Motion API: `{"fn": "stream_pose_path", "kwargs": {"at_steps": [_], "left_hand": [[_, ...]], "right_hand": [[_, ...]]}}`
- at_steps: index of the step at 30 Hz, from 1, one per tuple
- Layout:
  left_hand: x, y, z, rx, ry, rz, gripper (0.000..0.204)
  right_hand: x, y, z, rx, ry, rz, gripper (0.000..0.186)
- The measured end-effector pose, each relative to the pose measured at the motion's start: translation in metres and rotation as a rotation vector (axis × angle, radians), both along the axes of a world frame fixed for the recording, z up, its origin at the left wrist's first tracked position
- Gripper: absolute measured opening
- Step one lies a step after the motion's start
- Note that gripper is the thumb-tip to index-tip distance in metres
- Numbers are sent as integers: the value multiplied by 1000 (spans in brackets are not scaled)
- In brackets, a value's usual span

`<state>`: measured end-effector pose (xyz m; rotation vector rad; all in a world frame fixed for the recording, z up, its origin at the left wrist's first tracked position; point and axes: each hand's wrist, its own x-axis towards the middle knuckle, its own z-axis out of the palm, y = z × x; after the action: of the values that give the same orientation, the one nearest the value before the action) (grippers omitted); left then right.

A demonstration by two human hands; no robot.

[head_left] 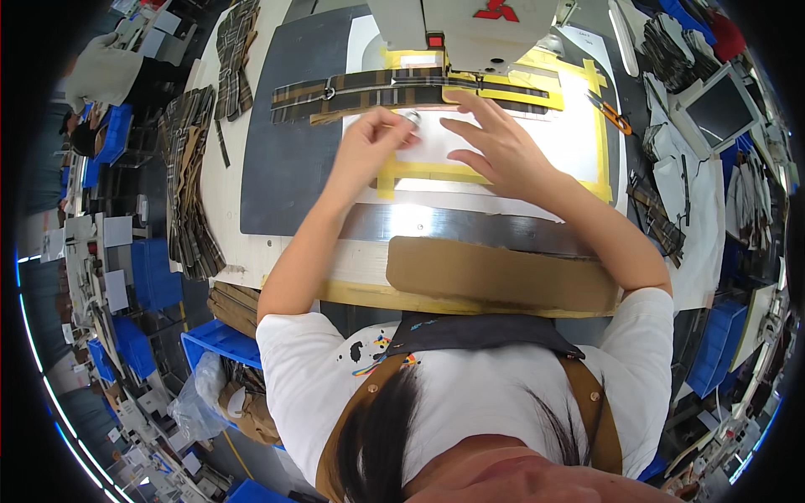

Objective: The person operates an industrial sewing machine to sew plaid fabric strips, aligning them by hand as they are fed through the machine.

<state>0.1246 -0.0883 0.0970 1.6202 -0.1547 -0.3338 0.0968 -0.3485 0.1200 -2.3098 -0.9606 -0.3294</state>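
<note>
My left hand [375, 141] pinches a small silver metal ring [412, 116] just below a long plaid fabric strap [369, 90]. The strap lies across a white template plate edged with yellow tape [599, 142], under the head of a white sewing machine [478, 29]. My right hand [495, 138] rests flat on the white plate, fingers spread, its fingertips touching the strap's lower edge near the machine's needle area. Another metal ring [331, 93] sits on the strap toward its left end.
A stack of plaid fabric pieces [186, 180] lies at the left table edge, more plaid pieces [235, 59] behind it. Orange-handled scissors [614, 115] lie to the right. A brown cardboard pad [503, 272] covers the front table edge. Blue bins [151, 272] stand on the floor at left.
</note>
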Motion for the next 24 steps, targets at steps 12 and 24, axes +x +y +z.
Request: {"fn": "stream_pose_path", "kwargs": {"at_steps": [12,24], "left_hand": [[79,27,-10,-30,-43,231,17],[93,9,-11,-45,-30,69,33]], "right_hand": [[62,55,-53,-259,-264,-171,71],[59,51,-59,-234,-236,-187,92]]}}
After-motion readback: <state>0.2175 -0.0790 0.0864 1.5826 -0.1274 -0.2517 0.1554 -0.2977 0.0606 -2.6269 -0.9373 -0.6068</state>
